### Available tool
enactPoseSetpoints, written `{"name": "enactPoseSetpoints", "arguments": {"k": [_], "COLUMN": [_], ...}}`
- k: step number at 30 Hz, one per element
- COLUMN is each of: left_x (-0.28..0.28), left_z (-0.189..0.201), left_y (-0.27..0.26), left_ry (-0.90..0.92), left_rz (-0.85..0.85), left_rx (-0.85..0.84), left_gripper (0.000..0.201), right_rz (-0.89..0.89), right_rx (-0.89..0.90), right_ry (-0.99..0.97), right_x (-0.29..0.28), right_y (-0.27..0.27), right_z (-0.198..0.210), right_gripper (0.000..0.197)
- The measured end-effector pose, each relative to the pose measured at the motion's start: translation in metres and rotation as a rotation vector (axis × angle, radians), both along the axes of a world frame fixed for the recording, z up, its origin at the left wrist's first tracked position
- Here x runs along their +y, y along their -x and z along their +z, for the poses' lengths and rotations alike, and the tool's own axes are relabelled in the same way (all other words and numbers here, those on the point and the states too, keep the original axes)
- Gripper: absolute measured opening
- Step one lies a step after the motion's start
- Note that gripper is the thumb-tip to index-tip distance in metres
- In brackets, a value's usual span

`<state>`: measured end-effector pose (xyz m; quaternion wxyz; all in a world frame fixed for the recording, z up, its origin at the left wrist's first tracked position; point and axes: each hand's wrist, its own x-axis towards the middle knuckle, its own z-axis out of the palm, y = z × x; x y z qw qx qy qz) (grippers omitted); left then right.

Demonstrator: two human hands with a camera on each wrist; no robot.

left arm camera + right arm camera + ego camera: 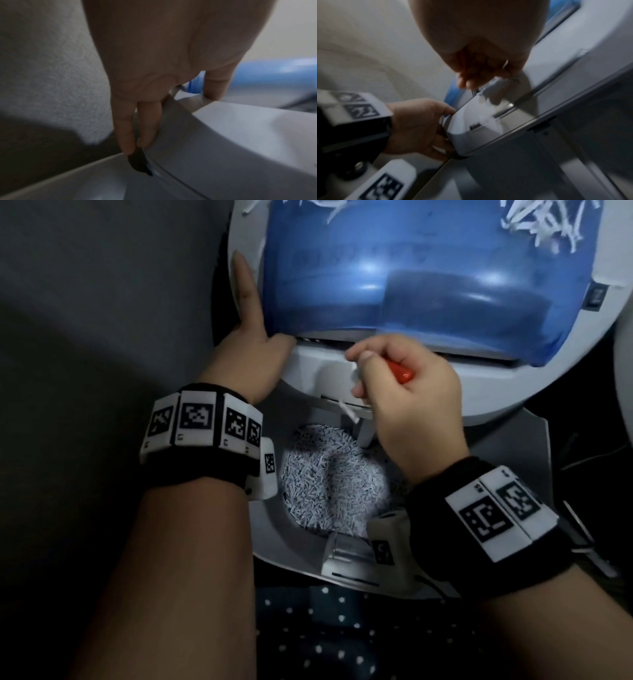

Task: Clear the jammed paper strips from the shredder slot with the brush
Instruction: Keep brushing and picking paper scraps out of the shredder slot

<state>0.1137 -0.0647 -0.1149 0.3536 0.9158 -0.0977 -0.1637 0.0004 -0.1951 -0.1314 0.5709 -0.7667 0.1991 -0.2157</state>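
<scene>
The white shredder head (445, 398) with its blue see-through cover (411, 285) is tilted up over the bin (270, 542), which is full of shredded paper (325, 474). My left hand (255, 337) clasps the head's left corner, thumb on the front, fingers (142, 135) straight down its side. My right hand (363, 371) grips the brush by its red handle (400, 373) just in front of the slot (342, 404). The bristles are hidden behind my fingers. One white paper strip (350, 413) hangs out of the slot.
Several loose strips (541, 220) lie on the cover's far right. Grey carpet (102, 302) spreads to the left. Dark dotted fabric (342, 638) lies in front of the bin. Thin cables (582, 460) run along the right.
</scene>
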Motion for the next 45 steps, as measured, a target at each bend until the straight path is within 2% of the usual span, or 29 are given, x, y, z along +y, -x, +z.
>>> {"name": "enactPoseSetpoints", "arguments": {"k": [3,7,15,19,22,26,29,31,32,34,36,40,41,43,45], "left_x": [0.001,0.001,0.001,0.001,0.002,0.003,0.003,0.004,0.004,0.005,0.004,0.003,0.004,0.005,0.005], "left_z": [-0.002,-0.003,-0.006,-0.012,-0.014,-0.016,-0.018,-0.020,-0.021,-0.021,-0.021,-0.015,-0.014,-0.014,-0.015], "left_y": [-0.001,-0.001,-0.002,-0.003,-0.003,-0.001,-0.001,-0.001,-0.002,-0.002,-0.003,-0.002,-0.003,-0.003,-0.005], "left_ry": [0.010,-0.005,-0.002,0.001,0.014,0.017,0.001,-0.006,-0.008,-0.007,-0.009,-0.022,-0.022,-0.019,-0.009], "left_rz": [-0.017,-0.020,-0.011,0.002,0.025,0.030,0.030,0.031,0.030,0.024,0.021,0.017,0.015,0.011,0.002], "left_rx": [0.003,-0.009,-0.040,-0.048,-0.060,-0.079,-0.104,-0.110,-0.113,-0.114,-0.114,-0.106,-0.103,-0.096,-0.095], "left_gripper": [0.090,0.088,0.088,0.089,0.089,0.087,0.087,0.087,0.087,0.087,0.087,0.086,0.086,0.086,0.086], "right_rz": [-0.139,-0.178,-0.343,-0.445,-0.387,-0.320,-0.213,-0.082,-0.075,-0.181,-0.256,0.021,0.026,-0.098,-0.248], "right_rx": [-0.010,-0.021,-0.132,-0.108,0.013,0.052,0.021,0.041,0.034,-0.018,-0.037,0.002,-0.023,-0.087,-0.103], "right_ry": [-0.031,-0.028,0.062,0.142,0.264,0.347,0.222,0.116,0.084,0.023,0.049,0.032,-0.002,-0.088,-0.077], "right_x": [-0.016,-0.026,-0.050,-0.068,-0.066,-0.048,-0.038,-0.033,-0.031,-0.030,-0.029,-0.005,-0.003,-0.008,-0.016], "right_y": [0.001,0.008,0.028,0.034,0.032,0.028,0.025,0.023,0.022,0.020,0.017,0.014,0.013,0.010,0.007], "right_z": [0.005,0.011,0.034,0.027,0.016,0.001,-0.006,-0.007,-0.005,-0.002,-0.004,-0.006,-0.003,0.003,0.004], "right_gripper": [0.019,0.021,0.025,0.030,0.036,0.029,0.019,0.019,0.020,0.020,0.019,0.015,0.017,0.022,0.022]}}
